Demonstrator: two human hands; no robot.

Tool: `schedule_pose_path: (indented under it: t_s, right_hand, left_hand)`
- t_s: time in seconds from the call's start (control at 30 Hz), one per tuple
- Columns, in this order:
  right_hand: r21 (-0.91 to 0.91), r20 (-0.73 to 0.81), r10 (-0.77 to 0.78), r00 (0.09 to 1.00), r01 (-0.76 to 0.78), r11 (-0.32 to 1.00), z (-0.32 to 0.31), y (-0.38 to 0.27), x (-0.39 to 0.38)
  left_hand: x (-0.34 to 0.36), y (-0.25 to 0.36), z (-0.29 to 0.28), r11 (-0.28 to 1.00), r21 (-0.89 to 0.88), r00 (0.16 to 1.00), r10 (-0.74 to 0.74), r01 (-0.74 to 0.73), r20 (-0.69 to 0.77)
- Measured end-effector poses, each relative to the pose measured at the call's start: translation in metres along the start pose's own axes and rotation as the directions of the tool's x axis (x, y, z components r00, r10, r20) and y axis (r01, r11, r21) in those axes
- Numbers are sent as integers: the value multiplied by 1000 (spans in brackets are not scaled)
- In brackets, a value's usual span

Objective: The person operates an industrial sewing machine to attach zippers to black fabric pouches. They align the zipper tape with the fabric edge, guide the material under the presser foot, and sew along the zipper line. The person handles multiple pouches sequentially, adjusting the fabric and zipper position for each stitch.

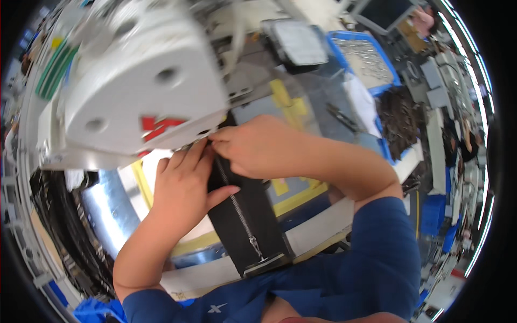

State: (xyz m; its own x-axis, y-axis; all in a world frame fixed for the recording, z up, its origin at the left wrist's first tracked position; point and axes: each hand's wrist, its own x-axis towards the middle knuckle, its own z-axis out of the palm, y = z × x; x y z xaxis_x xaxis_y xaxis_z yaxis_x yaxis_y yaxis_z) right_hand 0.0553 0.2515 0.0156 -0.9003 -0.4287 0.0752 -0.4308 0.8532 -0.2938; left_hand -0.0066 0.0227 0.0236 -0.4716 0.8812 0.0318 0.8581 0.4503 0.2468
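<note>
A white sewing machine [145, 81] fills the upper left. Below its head runs a long black zippered strip [237, 220], its metal slider near the lower end. My left hand [183, 188] rests on the strip's left side, fingers spread and thumb stretched across toward the zipper. My right hand [253, 145] is curled at the upper part of the strip, close under the machine head, fingertips pinched on the fabric. What lies right at the needle is hidden by the head and my fingers.
Blue trays [335, 39] of small metal pieces and brown items stand right, near dark pliers or snips [342, 118] and a black-and-white stack [296, 46]. Yellow tape [288, 107] marks the work plate. Black material [62, 220] hangs left. A person [423, 21] is at upper right.
</note>
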Motion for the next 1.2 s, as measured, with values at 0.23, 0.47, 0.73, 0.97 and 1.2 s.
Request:
schedule_pose_path:
  t_s: [0.23, 0.47, 0.73, 0.97, 1.2]
  right_hand:
    - [124, 5, 116, 993, -115, 986, -28, 29, -35]
    - [48, -509, 718, 474, -818, 574, -107, 170, -130]
    - [-279, -411, 861, 301, -940, 196, -80, 265, -206]
    - [-197, -467, 772, 430, -902, 383, -116, 214, -171]
    - [312, -87, 250, 964, -212, 926, -77, 20, -37]
  left_hand:
    - [5, 8, 26, 980, -100, 984, 164, -170, -67]
    - [4, 4, 34, 979, -39, 966, 188, -198, -179]
    - [6, 8, 31, 943, -65, 916, 299, -326, -266]
    - [-1, 8, 33, 951, -65, 930, 278, -301, -240]
    - [1, 6, 37, 958, -101, 944, 242, -270, -226]
